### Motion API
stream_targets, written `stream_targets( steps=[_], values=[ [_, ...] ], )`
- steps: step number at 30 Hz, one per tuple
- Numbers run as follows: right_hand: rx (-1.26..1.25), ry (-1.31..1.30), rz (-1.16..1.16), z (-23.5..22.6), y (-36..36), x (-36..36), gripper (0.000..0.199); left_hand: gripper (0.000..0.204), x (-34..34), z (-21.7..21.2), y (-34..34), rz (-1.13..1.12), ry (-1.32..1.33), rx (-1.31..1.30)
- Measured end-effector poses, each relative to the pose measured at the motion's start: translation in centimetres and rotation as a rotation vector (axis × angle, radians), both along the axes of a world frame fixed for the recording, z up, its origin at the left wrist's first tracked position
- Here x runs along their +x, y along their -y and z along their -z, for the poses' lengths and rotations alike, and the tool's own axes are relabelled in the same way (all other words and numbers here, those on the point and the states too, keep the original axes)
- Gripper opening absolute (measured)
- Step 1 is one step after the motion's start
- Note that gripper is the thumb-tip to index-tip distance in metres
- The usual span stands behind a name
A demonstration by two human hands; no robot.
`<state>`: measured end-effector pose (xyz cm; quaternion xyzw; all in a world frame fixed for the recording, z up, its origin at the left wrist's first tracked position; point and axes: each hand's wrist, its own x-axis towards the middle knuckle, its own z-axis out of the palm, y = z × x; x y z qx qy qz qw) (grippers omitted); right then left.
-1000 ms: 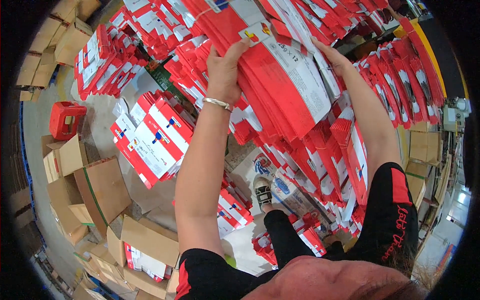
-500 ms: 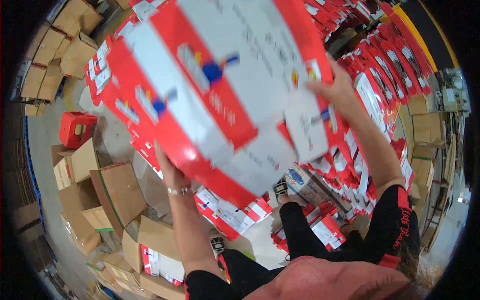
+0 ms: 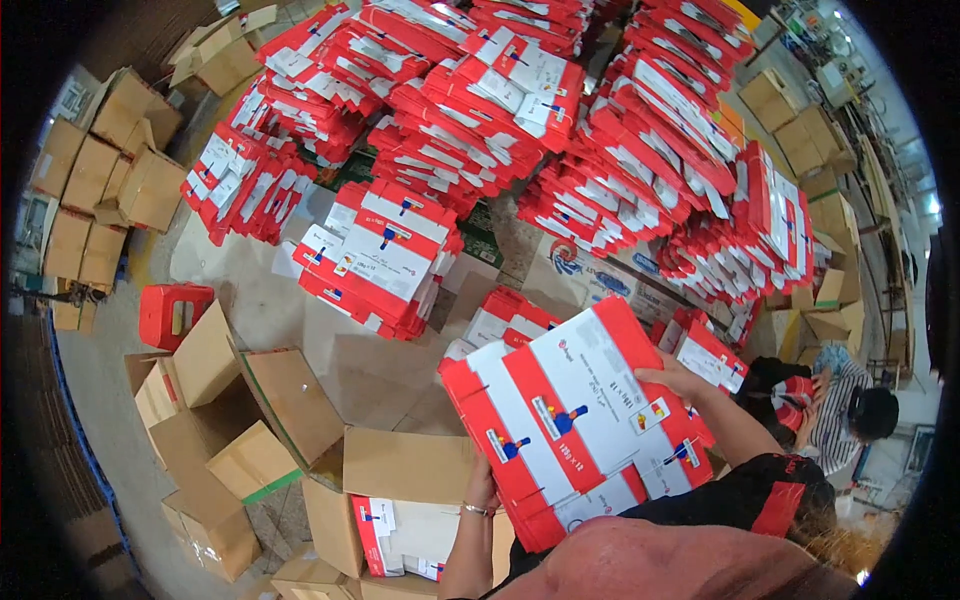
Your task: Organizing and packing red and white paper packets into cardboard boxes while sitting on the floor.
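A stack of flattened red-and-white cartons is held tilted close to my body. My left hand grips its left lower edge, the fingers partly hidden behind the cardboard. At the right edge, my right hand clasps the stack with the thumb over the top face. Beside my left forearm stands an open brown cardboard box with more red-and-white cartons in it. Another low stack of flat cartons lies on the floor ahead of me.
Tall leaning piles of flat cartons fill the far side and right. Open brown boxes crowd the left, near a red plastic stool. At the right, a person in a striped top handles red packaging.
The carton stack in my hands has come down from high in front of me to near my body, toward the lower right. The piles behind it now show.
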<state>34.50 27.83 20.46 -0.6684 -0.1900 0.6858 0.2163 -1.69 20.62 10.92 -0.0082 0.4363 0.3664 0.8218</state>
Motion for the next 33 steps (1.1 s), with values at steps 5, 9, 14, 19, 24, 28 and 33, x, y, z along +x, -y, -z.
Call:
stream_targets(
  steps=[5,9,14,19,24,28,33],
  values=[
    [-0.091,-0.130,0.045,2.1,5.2,-0.4,0.076,0.061,-2.7,4.1,5.4,0.128,0.043,-0.155],
    [0.027,-0.025,-0.012,8.5,7.8,1.2,0.070,0.056,-1.3,9.0,7.8,0.088,-0.029,-0.165],
    [0.081,-0.033,-0.057,14.7,6.2,3.3,0.070,0.049,1.2,12.8,10.5,0.026,-0.319,-0.087],
    [0.077,-0.182,-0.146,18.7,2.9,3.4,0.071,0.045,0.8,15.4,13.0,0.262,-0.825,0.217],
    [0.174,-0.271,-0.186,17.8,1.7,1.9,0.074,0.048,2.2,13.2,12.8,-0.149,-0.504,0.042],
    [0.214,-0.235,-0.195,18.6,2.1,1.2,0.073,0.049,2.4,12.7,13.1,-0.131,-0.533,0.063],
    [0.181,-0.207,-0.213,16.4,3.3,0.9,0.070,0.049,2.3,11.7,13.9,-0.152,-0.563,0.118]
  ],
)
